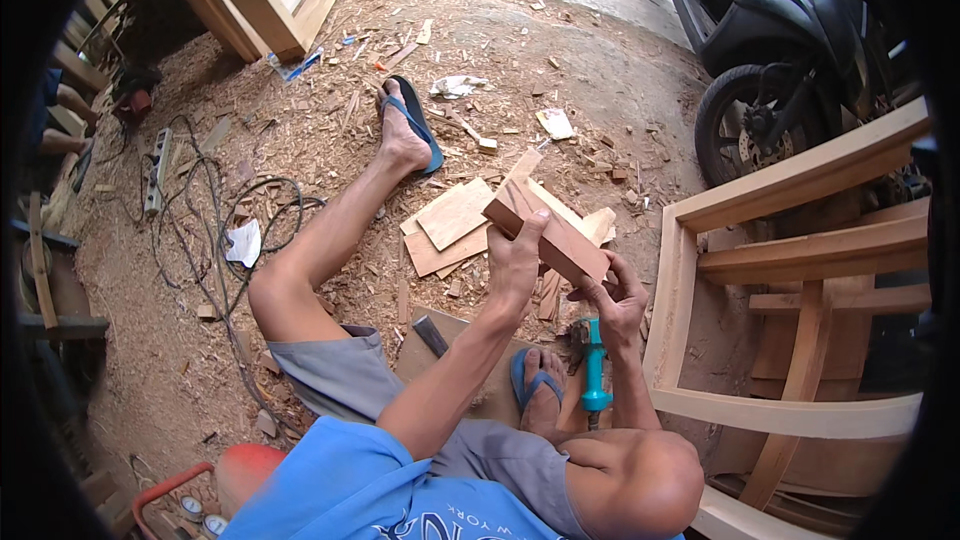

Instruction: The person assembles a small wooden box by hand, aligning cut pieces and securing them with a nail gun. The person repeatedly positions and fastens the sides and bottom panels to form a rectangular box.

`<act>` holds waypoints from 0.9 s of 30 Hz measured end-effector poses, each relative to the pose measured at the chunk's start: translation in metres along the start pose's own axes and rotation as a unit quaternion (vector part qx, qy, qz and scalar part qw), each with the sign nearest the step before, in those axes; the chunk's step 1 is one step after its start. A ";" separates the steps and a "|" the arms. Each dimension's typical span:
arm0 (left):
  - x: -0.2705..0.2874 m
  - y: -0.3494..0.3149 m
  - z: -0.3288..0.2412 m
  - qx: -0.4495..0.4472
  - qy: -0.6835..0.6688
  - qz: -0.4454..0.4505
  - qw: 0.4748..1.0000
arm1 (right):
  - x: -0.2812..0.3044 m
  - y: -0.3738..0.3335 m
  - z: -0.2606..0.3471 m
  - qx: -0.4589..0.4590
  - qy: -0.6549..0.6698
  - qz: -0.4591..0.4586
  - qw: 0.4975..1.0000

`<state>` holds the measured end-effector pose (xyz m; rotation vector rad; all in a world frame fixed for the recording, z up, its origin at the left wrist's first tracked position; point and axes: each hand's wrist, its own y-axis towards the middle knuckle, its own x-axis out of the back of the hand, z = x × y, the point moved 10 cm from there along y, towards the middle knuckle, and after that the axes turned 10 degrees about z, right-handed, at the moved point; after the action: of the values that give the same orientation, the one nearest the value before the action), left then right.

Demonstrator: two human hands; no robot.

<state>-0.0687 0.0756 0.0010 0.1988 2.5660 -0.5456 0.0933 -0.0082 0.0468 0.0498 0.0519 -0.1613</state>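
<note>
A reddish-brown wooden block [565, 242] is held up at a tilt in front of me. My left hand [516, 258] grips its left part, with the thumb against the near face. My right hand [617, 298] closes round the lower right end; some of its fingers are hidden behind the wood. Below the right hand lies a teal power tool [594, 370] on the ground beside my foot. Thin flat wooden boards [455, 220] lie in a loose stack just beyond my left hand. A dark flat bar [431, 336] rests on a board near my left forearm.
Wooden frames [672, 310] stand at right, before a parked motorcycle [765, 120]. Another wooden frame [280, 15] stands far left. A power strip [157, 172] and tangled cables [215, 230] lie left. A red tank [250, 470] with gauges is near left. Wood chips cover the ground.
</note>
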 end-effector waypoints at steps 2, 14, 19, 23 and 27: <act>0.006 0.003 0.005 -0.005 0.047 -0.026 0.999 | 0.004 -0.002 -0.013 -0.027 0.004 -0.002 1.000; -0.002 -0.003 -0.016 -0.109 -0.017 0.058 0.992 | -0.008 -0.007 0.009 0.070 -0.066 0.041 0.995; 0.013 -0.007 -0.039 -0.134 -0.193 0.119 0.965 | -0.023 -0.025 0.068 0.226 -0.119 0.052 0.965; 0.040 -0.009 -0.073 -0.175 -0.206 0.149 0.951 | 0.008 -0.032 0.067 0.187 -0.218 0.013 0.958; 0.083 -0.024 -0.133 -0.319 -0.170 0.094 0.928 | 0.053 -0.047 -0.019 -0.088 -0.376 0.022 0.922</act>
<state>-0.2053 0.1120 0.0724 0.1047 2.2117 0.3138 0.1374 -0.0618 0.0231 -0.1928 -0.7046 -0.1216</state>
